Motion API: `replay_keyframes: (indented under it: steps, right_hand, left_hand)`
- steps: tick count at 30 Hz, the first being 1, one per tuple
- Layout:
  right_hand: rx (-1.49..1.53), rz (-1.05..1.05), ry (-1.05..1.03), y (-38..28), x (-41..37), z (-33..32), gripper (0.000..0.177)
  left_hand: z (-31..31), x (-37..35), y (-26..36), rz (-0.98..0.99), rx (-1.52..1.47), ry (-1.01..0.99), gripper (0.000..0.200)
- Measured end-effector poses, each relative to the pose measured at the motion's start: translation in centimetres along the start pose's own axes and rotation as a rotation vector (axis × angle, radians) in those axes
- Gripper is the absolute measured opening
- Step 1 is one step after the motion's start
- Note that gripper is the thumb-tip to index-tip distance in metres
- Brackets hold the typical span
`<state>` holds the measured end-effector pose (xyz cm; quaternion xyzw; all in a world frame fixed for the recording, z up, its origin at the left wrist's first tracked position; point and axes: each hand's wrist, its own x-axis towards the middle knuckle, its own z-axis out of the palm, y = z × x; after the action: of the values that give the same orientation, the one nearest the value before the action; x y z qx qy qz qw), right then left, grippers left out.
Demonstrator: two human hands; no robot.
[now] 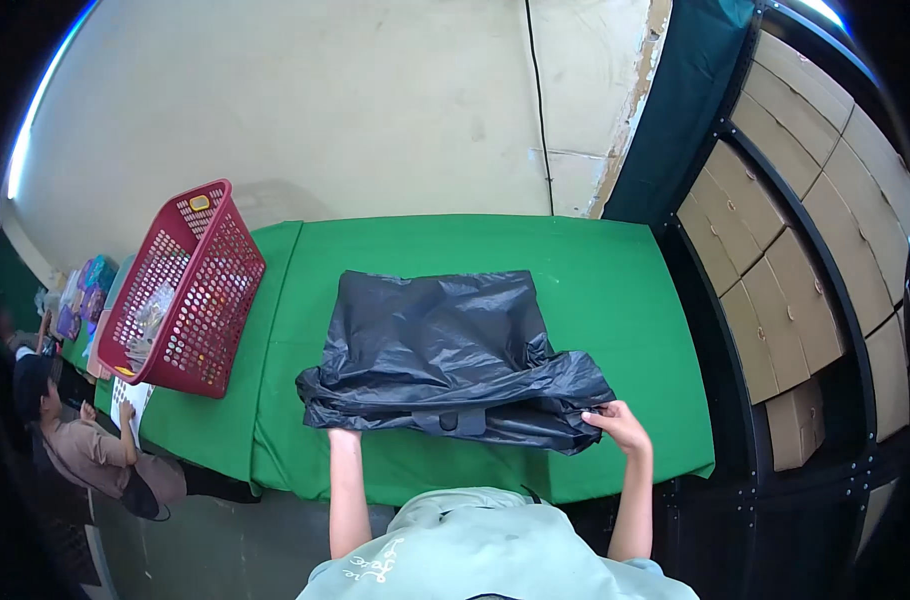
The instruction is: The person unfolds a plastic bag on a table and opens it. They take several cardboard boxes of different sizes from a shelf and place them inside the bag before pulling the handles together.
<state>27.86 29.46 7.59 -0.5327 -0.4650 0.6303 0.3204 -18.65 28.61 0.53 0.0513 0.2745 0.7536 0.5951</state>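
The one camera is worn on the head and looks forward and down, from quite near, at the table (625, 300), with the shirt (490, 550) at 6 o'clock and the wall (375, 110) at 12 o'clock.

Bag (430, 330): thin black plastic, glossy, wrinkled. Desk (615, 300) covering: matt green cloth. Basket (210, 310): perforated red plastic.

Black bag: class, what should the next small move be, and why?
Probably ease the right hand outward to smooth the bag's near edge: it is bunched, the right fingers pinch its right corner, and the left forearm reaches that edge, its hand hidden.
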Motion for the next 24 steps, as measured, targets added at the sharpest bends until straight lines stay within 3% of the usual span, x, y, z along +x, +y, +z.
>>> replay_keyframes:
  steps: [4,6,8,9,12,14,16,18,21,22,24]
  right_hand:
    - [-0.02,-0.043,-0.095,-4.2,-0.4,-1.8,0.027]
    - [0.133,-0.215,-0.092,-4.9,-0.3,-3.8,0.021]
    - [0.324,-0.496,-0.025,-0.7,1.6,-8.6,0.014]
    - [0.46,-0.53,0.082,-0.3,2.1,-8.6,0.009]
    - [0.366,-0.489,0.238,5.3,5.2,-8.4,0.008]
    - [0.496,-0.381,0.359,9.1,6.6,-7.0,0.011]
    - [0.251,-0.102,0.551,12.8,6.9,-7.4,0.018]
    - [-0.206,-0.182,0.862,13.9,6.3,-6.6,0.026]
    - [-0.704,-0.34,1.159,10.8,4.2,-3.1,0.04]
    - [-0.828,-0.406,1.234,8.8,3.2,-1.5,0.045]
    - [-0.945,-0.552,1.143,7.4,2.2,1.0,0.053]
  left_hand:
    - [3.3,-0.3,2.9,0.047,0.02,-0.155,0.048]
    - [4.5,-0.6,4.2,0.074,0.027,-0.223,0.05]
    - [5.3,-1.1,4.9,0.089,0.039,-0.27,0.051]
    - [5.2,-1.3,5.0,0.09,0.038,-0.277,0.051]
    - [2.1,-1.3,2.9,0.046,0.071,-0.198,0.053]
    - [-2.5,-1.2,0.6,0.013,0.181,-0.061,0.054]
    - [-10.0,-1.1,-0.4,0.04,0.541,0.122,0.058]
    - [-17.4,-0.9,-0.6,0.063,1.043,0.344,0.071]
    - [-14.4,-5.8,2.2,0.214,1.714,0.381,0.1]
    - [-14.1,-7.1,3.1,0.171,1.765,0.34,0.106]
    - [-13.3,-8.6,5.6,0.104,1.866,0.251,0.121]
